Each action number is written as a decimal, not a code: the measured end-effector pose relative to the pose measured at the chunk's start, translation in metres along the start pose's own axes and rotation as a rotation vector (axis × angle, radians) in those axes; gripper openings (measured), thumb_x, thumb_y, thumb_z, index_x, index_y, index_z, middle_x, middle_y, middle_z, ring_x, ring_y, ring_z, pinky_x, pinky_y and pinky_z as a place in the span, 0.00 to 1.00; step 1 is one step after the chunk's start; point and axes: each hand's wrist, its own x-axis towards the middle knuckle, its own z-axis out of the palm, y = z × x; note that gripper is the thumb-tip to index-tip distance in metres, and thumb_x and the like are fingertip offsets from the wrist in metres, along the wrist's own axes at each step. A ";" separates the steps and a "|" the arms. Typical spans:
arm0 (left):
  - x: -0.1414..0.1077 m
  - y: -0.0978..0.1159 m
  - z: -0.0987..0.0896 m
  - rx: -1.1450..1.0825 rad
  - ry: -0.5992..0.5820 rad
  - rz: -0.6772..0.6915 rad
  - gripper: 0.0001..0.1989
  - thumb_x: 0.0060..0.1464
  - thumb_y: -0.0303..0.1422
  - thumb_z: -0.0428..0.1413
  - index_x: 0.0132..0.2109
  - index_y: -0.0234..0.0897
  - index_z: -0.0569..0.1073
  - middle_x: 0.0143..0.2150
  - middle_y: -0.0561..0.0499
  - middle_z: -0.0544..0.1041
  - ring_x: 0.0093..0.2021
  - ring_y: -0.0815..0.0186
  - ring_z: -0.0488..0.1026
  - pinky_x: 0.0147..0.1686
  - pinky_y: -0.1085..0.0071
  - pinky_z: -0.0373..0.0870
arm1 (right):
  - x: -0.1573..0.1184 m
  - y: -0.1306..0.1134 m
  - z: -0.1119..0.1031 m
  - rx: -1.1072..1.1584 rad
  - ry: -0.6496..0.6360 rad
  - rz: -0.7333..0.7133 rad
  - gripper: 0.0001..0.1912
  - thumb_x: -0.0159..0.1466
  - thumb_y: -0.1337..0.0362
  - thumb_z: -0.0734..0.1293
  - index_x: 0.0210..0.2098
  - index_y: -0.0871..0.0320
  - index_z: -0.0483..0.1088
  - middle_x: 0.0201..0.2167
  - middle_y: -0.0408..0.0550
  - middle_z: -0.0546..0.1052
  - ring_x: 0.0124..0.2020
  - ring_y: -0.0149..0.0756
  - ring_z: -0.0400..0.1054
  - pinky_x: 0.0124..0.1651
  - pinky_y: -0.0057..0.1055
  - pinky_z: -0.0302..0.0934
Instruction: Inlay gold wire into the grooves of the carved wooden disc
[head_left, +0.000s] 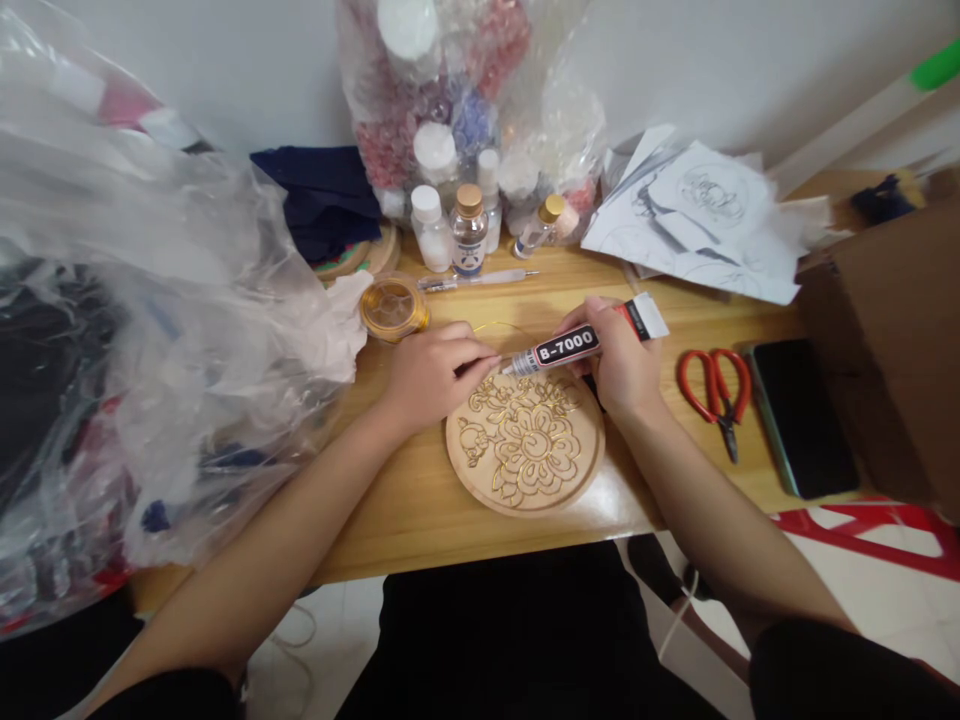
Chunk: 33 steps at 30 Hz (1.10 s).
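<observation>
A round wooden plate with a gold wire flower design lies on the table. My right hand is wrapped round a B-7000 glue tube, its nozzle pointing left over the plate's upper edge. Close to the nozzle tip, my left hand rests at the plate's upper left, thumb and forefinger pinched together. What those fingers hold, if anything, is too small to make out. Beyond the hands, a thin gold wire curves across the table. A spool of gold wire sits behind my left hand.
Small bottles and a white pen are behind the plate. Plastic bags cover the left side. Red-handled pliers, a phone and a cardboard box lie right. Papers are at the back right.
</observation>
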 end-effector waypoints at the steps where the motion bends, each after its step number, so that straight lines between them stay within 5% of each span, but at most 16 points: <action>1: 0.000 0.000 0.000 0.001 0.000 -0.001 0.09 0.57 0.34 0.55 0.35 0.37 0.79 0.29 0.51 0.76 0.27 0.72 0.70 0.27 0.75 0.62 | 0.000 0.000 0.000 0.000 0.003 0.000 0.18 0.57 0.53 0.64 0.17 0.57 0.68 0.11 0.40 0.66 0.11 0.24 0.55 0.12 0.24 0.46; 11: 0.000 0.000 0.000 -0.001 -0.008 -0.008 0.09 0.57 0.34 0.55 0.35 0.37 0.79 0.29 0.52 0.76 0.27 0.71 0.70 0.27 0.75 0.62 | -0.002 -0.002 0.003 -0.003 -0.065 -0.031 0.20 0.56 0.48 0.65 0.17 0.57 0.68 0.11 0.40 0.66 0.10 0.24 0.55 0.12 0.23 0.46; 33: 0.000 -0.001 0.000 -0.002 -0.010 0.005 0.10 0.58 0.35 0.54 0.36 0.37 0.79 0.29 0.51 0.76 0.27 0.72 0.69 0.26 0.75 0.61 | 0.003 -0.001 -0.004 0.053 0.057 0.026 0.16 0.57 0.57 0.63 0.16 0.57 0.66 0.10 0.39 0.64 0.10 0.24 0.54 0.11 0.23 0.45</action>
